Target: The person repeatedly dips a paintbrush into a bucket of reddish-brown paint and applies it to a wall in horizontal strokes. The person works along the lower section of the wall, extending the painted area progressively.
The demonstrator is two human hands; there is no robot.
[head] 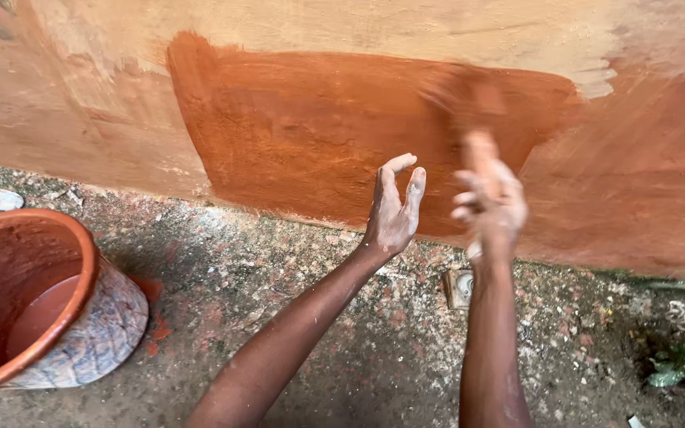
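Wall [81,103] with wet rust-orange patch [311,135]; blurred right hand [489,206] clamped on brush [469,99], left hand [394,210] open.

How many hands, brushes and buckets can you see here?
Hands: 2, the left hand with open fingers and the right hand gripping the brush
Brushes: 1, a blurred brush against the wet orange wall
Buckets: 1, a bucket of orange-brown paint on the ground
Total: 4
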